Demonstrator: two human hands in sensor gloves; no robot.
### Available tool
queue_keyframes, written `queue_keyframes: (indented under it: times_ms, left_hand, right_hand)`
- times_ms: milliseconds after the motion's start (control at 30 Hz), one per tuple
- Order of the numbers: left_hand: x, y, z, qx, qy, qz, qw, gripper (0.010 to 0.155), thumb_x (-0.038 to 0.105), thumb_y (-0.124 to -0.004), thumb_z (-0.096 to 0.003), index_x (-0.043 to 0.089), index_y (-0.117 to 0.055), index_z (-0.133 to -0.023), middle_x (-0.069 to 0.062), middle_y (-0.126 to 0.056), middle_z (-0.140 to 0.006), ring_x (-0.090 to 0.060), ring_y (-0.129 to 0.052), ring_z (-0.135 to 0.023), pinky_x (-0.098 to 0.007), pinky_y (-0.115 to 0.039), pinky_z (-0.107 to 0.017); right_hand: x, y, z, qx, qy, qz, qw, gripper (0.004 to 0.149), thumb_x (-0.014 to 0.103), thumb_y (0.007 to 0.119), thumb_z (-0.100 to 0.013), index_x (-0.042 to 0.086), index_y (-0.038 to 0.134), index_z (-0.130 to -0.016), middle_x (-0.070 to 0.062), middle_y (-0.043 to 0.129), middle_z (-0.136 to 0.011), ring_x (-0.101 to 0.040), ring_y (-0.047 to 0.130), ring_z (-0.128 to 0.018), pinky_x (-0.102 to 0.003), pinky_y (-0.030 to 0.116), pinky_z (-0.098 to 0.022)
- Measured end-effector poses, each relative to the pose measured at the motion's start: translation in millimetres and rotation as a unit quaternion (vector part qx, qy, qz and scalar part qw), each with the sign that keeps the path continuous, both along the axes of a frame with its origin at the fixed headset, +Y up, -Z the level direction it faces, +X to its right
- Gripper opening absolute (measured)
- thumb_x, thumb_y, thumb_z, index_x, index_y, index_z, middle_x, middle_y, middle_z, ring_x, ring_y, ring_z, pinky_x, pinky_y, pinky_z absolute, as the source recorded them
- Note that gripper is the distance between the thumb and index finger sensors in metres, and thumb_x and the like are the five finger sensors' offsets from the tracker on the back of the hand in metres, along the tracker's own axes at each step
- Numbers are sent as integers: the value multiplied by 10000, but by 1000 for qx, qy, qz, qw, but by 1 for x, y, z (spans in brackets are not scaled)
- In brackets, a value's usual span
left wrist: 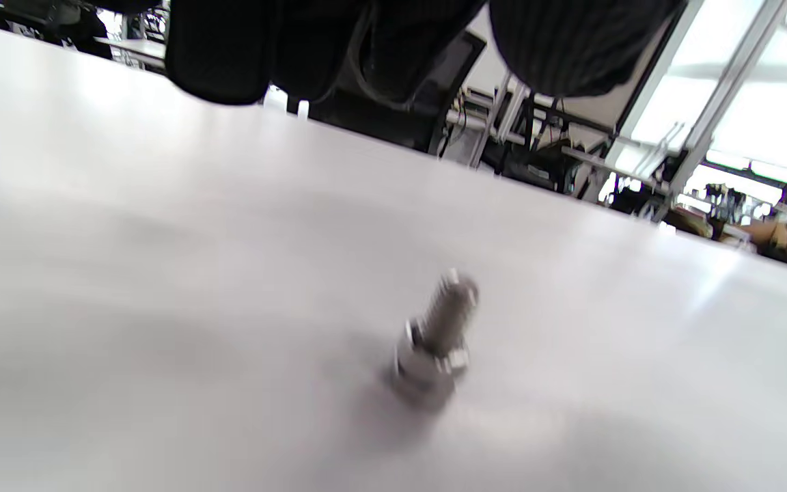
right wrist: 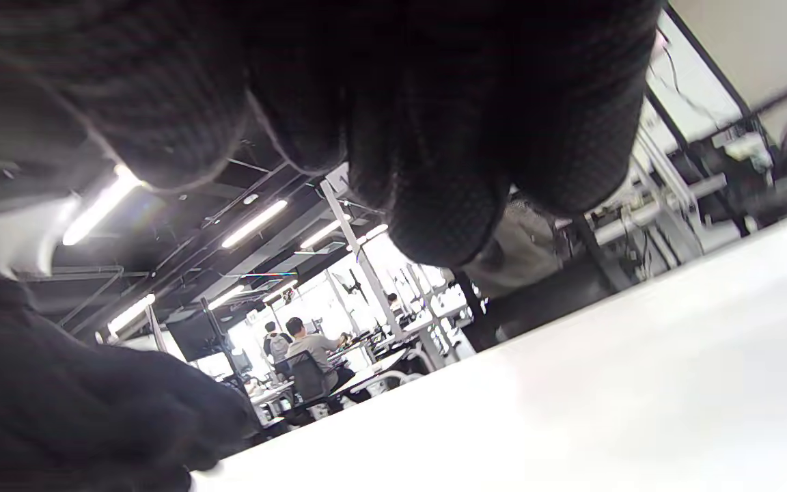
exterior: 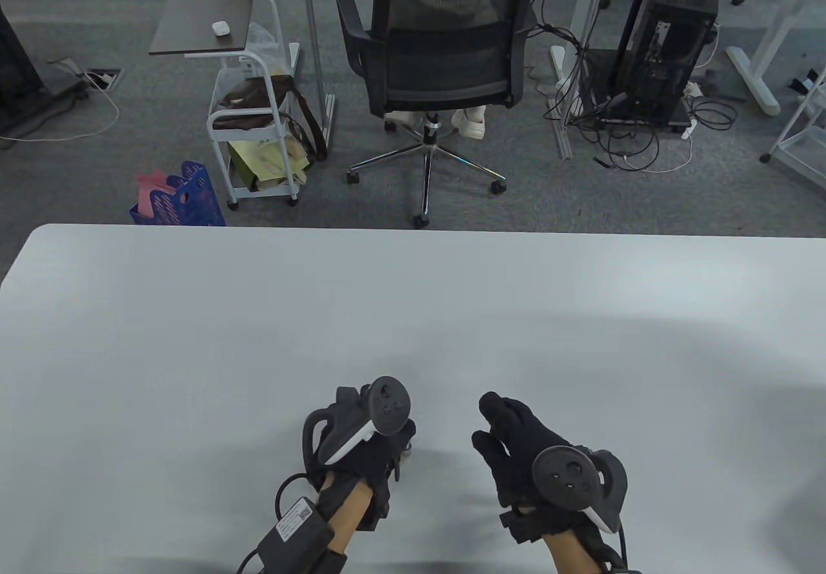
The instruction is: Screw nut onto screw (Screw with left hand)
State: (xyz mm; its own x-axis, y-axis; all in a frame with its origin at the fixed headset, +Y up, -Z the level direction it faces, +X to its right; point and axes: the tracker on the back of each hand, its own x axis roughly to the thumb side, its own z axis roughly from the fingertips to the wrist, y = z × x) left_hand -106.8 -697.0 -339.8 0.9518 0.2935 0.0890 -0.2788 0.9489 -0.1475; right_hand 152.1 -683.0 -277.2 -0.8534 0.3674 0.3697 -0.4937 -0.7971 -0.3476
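A metal screw (left wrist: 443,321) stands head-down on the white table (exterior: 413,316), its threaded shaft pointing up, with a nut (left wrist: 427,365) low on the shaft near the head. In the table view only a sliver of the screw (exterior: 408,450) shows beside my left hand (exterior: 393,441). The left fingers (left wrist: 219,61) hang above the screw and do not touch it. My right hand (exterior: 500,435) hovers to the right of the screw with relaxed fingers (right wrist: 434,205) and holds nothing.
The table's far edge (exterior: 413,230) runs across the middle of the table view. Beyond it stand an office chair (exterior: 439,57), a white cart (exterior: 255,141) and a blue basket (exterior: 184,203) on the floor.
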Motion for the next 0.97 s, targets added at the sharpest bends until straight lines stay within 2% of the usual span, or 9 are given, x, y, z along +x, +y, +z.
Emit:
queue_keyframes:
  times_ms: [133, 333, 500, 967]
  left_hand:
    - [-29, 14, -2, 23, 16, 0, 1000, 748, 476, -718, -395, 190, -581, -1072, -167, -435, -1189, -536, -465, -1083, -716, -284, -744]
    - [-64, 19, -7, 35, 50, 30, 998, 757, 482, -716, -397, 243, -536, -1092, -96, -302, -1218, -497, -287, -1131, -703, -158, -746]
    - [-80, 16, -10, 25, 74, 56, 995, 753, 486, -714, -398, 279, -523, -1097, -51, -240, -1220, -468, -210, -1140, -693, -108, -744]
    - [-74, 6, -12, 1, 67, 31, 997, 751, 502, -704, -401, 316, -504, -1101, -37, -223, -1219, -475, -204, -1136, -700, -125, -737]
  right_hand:
    - [2, 6, 3, 59, -37, 117, 991, 589, 504, 836, -403, 241, 759, -924, -105, 774, -992, -349, 964, -781, -550, 791, -606]
    - [2, 6, 2, 75, -75, 250, 962, 649, 552, 819, -396, 283, 689, -972, -70, 660, -1084, -407, 841, -902, -592, 688, -666]
    - [0, 3, 0, 71, -85, 293, 950, 677, 569, 814, -384, 302, 662, -987, -56, 622, -1110, -427, 783, -943, -608, 638, -685]
    - [-3, -1, -5, 41, -85, 306, 947, 693, 575, 813, -363, 302, 672, -984, -52, 644, -1104, -426, 792, -939, -615, 625, -688]
